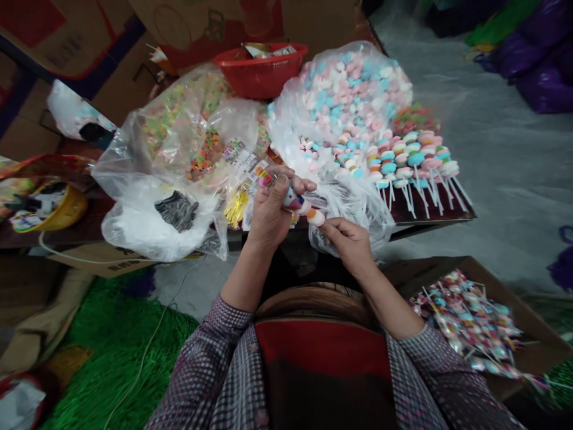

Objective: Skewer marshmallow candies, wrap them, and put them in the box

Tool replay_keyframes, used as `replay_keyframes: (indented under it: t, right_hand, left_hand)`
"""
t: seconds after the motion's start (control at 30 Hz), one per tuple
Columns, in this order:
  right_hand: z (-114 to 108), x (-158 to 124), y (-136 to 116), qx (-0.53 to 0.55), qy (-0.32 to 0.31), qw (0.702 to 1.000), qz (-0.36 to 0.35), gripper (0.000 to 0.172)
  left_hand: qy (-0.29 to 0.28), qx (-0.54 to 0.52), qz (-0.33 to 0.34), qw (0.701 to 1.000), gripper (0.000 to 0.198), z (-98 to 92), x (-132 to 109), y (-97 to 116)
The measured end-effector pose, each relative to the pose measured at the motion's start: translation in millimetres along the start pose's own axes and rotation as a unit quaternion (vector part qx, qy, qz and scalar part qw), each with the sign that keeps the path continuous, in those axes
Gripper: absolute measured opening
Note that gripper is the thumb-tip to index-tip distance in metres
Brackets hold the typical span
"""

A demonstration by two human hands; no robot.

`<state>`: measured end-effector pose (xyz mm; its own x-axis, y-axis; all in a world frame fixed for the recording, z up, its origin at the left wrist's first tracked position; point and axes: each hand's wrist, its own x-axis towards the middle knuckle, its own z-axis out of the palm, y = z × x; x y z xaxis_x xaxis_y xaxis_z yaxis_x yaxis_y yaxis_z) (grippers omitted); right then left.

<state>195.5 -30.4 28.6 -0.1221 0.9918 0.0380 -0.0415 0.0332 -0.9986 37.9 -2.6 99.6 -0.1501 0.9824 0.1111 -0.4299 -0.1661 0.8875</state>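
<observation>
My left hand (274, 206) is closed around a candy skewer (304, 207) of pink, white and blue pieces, with a printed clear wrapper (250, 160) at its upper end. My right hand (347, 237) pinches the skewer's lower end just in front of my body. Both hands hover over the near edge of a dark table (430, 214). Behind them lies a row of finished unwrapped candy skewers (405, 160), sticks pointing toward me, beside a big clear bag of pastel candies (353, 89).
A clear bag of small coloured candies (188, 119) and gold twist ties (236, 206) lie left of my hands. A red basket (259, 71) stands at the back. A cardboard box of wrapped skewers (470, 322) sits low right. Green material (116, 352) covers the floor left.
</observation>
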Motion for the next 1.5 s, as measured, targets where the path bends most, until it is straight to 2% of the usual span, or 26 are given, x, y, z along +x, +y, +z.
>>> replay_keyframes:
  t: [0.13,0.27,0.33,0.47,0.53,0.63,0.7,0.77,0.83,0.9,0.97,1.07,1.17,1.3,1.4,1.5]
  right_hand:
    - [-1.2,1.0,3.5,0.1,-0.092,0.988,0.08,0.047]
    - [3.5,5.0,1.7,0.182,-0.181,0.953,0.16,0.044]
    - [7.0,6.5,-1.6,0.196,-0.203,0.942,0.182,0.044]
    - [10.8,7.7,-8.8,0.176,-0.123,0.964,0.156,0.045]
    - [10.6,7.7,-10.4,0.151,-0.083,0.976,0.135,0.046]
    - [8.6,7.4,-7.8,0.135,-0.071,0.981,0.121,0.046]
    - [6.1,6.8,-4.1,0.124,-0.073,0.983,0.114,0.044]
    - [2.2,6.3,-0.7,0.103,-0.074,0.987,0.102,0.043]
    - [-3.4,6.2,1.3,0.076,-0.066,0.991,0.088,0.041]
    - [-10.4,6.7,1.6,0.052,-0.048,0.995,0.075,0.038]
    - [-17.7,8.0,0.7,0.031,-0.03,0.997,0.062,0.035]
    - [-27.2,10.5,-1.6,-0.009,-0.019,0.999,0.031,0.029]
    - [-32.7,11.7,-3.9,-0.073,-0.008,0.997,-0.024,0.023]
    - [-31.8,9.4,-5.1,-0.154,0.038,0.982,-0.099,0.018]
    - [-27.9,6.5,-3.8,-0.166,0.061,0.978,-0.108,0.013]
    - [-25.3,5.0,-1.1,-0.16,0.042,0.982,-0.094,0.015]
  left_hand:
    - [-0.013,-0.002,-0.006,1.0,0.035,-7.1,0.8,-3.5]
    - [-0.052,-0.033,-0.01,0.998,0.043,-9.3,-0.8,-4.5]
    - [-0.065,-0.036,-0.023,0.997,0.046,-9.6,-1.5,-4.9]
    - [-0.032,-0.022,-0.037,0.999,0.038,-15.3,-0.5,-7.2]
    - [-0.045,-0.026,-0.039,0.998,0.04,-19.6,0.4,-7.4]
    - [-0.087,-0.048,-0.024,0.995,0.053,-24.7,2.5,-1.7]
    - [-0.096,-0.072,0.0,0.993,0.056,-27.0,5.1,6.3]
    - [-0.07,-0.064,0.023,0.995,0.051,-29.1,8.8,14.8]
    - [-0.013,-0.026,0.043,0.999,0.039,-31.7,12.2,21.0]
    - [0.043,0.008,0.056,0.997,0.027,-34.9,14.1,23.2]
    - [0.077,0.019,0.053,0.995,0.021,-38.7,13.7,22.1]
    - [0.086,0.028,0.042,0.995,0.021,-44.2,10.8,17.4]
    - [0.1,0.044,0.025,0.994,0.028,-47.0,9.2,12.1]
    - [0.135,0.035,-0.002,0.99,0.03,-45.8,11.6,2.2]
    - [0.145,0.007,-0.001,0.989,0.025,-44.9,14.2,-8.0]
    - [0.155,-0.013,0.006,0.988,0.019,-46.3,15.4,-17.0]
